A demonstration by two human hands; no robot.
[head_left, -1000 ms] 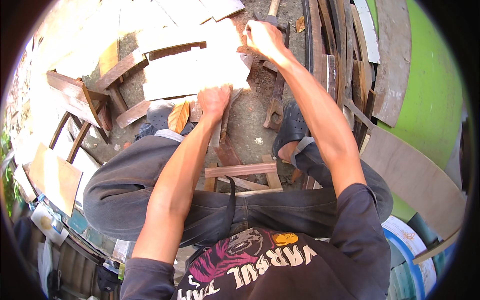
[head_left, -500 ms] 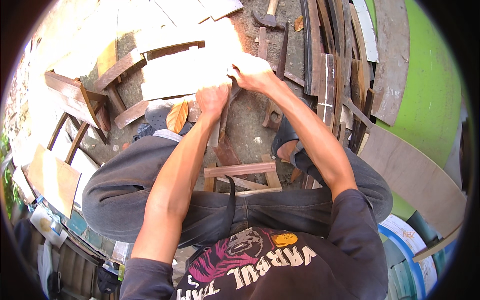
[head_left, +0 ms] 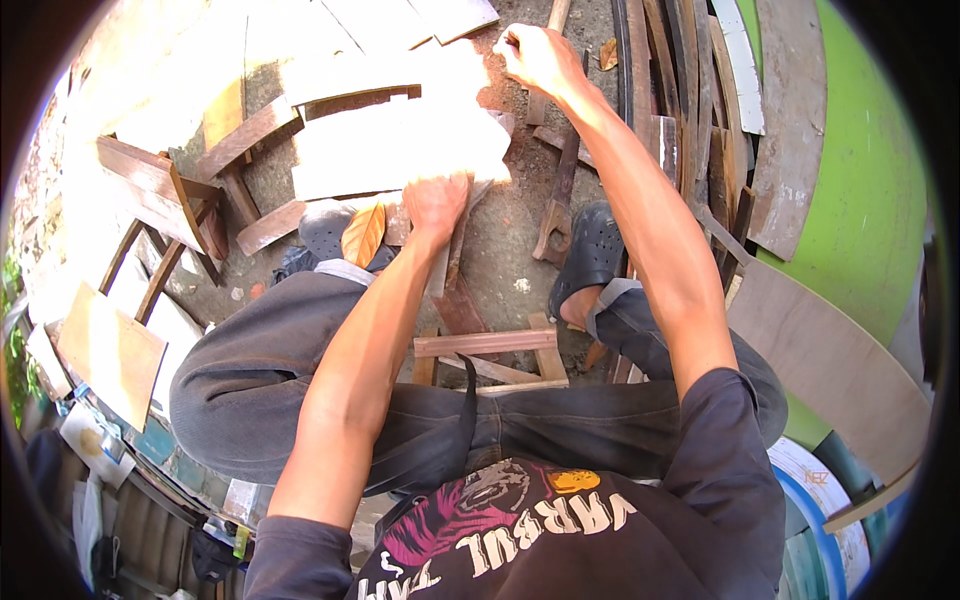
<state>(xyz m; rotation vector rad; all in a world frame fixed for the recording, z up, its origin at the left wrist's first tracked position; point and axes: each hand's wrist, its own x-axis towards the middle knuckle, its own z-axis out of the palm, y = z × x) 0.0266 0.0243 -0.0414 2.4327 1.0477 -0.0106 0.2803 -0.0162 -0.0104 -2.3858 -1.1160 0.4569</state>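
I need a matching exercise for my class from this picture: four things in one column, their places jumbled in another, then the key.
Things
1. bare left hand
2. large orange-brown dry leaf
3. bright green flat panel
4. small pale wooden frame

Places
A. just below the picture's centre
B. at the sunlit pale board's near edge
C. along the picture's right side
D. by the dark left shoe

Pairs: 1-B, 2-D, 3-C, 4-A

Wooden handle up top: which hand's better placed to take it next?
Likely the right hand: it appears right beside the wooden handle. The left hand is farther off, at the sunlit board. Right hand's grip unclear.
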